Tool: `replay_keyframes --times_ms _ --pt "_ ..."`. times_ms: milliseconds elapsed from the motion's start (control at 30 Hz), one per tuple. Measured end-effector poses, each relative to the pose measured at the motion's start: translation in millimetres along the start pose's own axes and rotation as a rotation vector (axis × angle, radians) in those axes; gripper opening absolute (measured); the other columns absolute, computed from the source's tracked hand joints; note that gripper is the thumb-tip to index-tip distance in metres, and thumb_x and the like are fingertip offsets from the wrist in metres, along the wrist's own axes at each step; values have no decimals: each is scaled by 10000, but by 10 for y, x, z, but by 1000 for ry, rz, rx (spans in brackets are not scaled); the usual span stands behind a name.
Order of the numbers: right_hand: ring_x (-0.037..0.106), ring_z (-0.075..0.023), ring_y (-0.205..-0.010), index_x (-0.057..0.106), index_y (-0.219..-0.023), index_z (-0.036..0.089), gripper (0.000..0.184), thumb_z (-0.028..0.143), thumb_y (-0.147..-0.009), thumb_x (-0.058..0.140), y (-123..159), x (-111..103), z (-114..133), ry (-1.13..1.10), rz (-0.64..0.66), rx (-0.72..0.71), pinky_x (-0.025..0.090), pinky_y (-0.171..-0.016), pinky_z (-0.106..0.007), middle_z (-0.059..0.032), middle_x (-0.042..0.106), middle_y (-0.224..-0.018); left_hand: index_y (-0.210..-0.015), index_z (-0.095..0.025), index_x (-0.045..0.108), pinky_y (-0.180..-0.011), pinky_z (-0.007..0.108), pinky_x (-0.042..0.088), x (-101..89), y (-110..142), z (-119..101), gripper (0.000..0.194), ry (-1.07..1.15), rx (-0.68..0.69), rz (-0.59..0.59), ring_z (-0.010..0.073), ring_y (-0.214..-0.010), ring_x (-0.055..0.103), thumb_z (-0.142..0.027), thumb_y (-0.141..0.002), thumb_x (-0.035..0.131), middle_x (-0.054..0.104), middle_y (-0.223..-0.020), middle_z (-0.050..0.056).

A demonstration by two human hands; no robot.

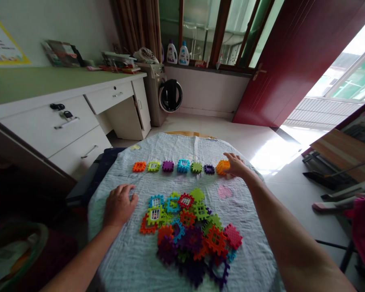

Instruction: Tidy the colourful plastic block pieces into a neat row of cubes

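A round table under a pale blue cloth (185, 146) carries a row of small plastic interlocking blocks along its far side: orange (139, 166), lime, purple (168, 166), blue (183, 165), green, purple. At the row's right end sits an orange block (221, 166), and my right hand (236, 165) is closed on it. My left hand (119, 205) rests on the cloth with its fingers bent, holding nothing, just left of a heap of mixed coloured blocks (190, 227) near me.
A white desk with drawers (67, 121) stands to the left, keys hanging in one drawer. A washing machine (166, 95) is at the back under the window. A dark red door (292, 61) stands open on the right. Folded furniture lies on the floor at the right.
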State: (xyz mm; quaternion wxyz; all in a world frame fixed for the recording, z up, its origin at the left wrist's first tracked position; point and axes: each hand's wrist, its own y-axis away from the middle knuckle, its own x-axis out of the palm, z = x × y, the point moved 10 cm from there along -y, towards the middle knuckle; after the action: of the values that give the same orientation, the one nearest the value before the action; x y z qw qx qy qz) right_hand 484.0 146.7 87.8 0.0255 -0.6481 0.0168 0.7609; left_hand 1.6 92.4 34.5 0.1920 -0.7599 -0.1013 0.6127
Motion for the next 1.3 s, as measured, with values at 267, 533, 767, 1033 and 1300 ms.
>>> replay_keyframes --times_ms 267,533,767,1033,1300 --pt "572 -252 -1073 617 -1167 197 380 268 -794 624 992 -58 714 -328 -178 -248 436 -943 -404 -108 639 -1146 -1032 -171 629 -917 417 460 -11 -5 -7 279 21 -24 6 287 -1036 576 -290 -833 474 632 -1110 114" --pt "578 -214 -962 682 -1011 185 252 374 -870 594 1299 374 1836 -275 52 -321 420 -857 -320 -83 668 -991 -1042 -166 641 -915 414 458 -41 -10 -31 288 22 -64 27 290 -1031 571 -266 -819 491 637 -1112 110" --pt "568 -223 -953 688 -907 179 222 370 -826 609 1194 595 2060 -59 132 -227 393 -846 -320 -98 644 -996 -1042 -174 642 -914 415 451 -67 -5 -34 283 36 -97 32 286 -1039 563 -261 -819 491 633 -1127 114" --pt "579 -196 -890 691 -851 178 163 294 -841 578 1156 553 2029 -125 64 -239 391 -816 -291 -84 666 -945 -1048 -175 639 -919 418 446 -70 1 -34 281 63 -89 30 284 -1030 565 -255 -817 500 633 -1121 115" --pt "584 -189 -906 699 -923 166 189 308 -864 590 1178 496 2016 -253 44 -286 389 -851 -284 -84 666 -979 -1046 -167 634 -921 405 448 -85 -4 -51 276 52 -83 37 284 -1027 565 -256 -822 501 633 -1107 112"
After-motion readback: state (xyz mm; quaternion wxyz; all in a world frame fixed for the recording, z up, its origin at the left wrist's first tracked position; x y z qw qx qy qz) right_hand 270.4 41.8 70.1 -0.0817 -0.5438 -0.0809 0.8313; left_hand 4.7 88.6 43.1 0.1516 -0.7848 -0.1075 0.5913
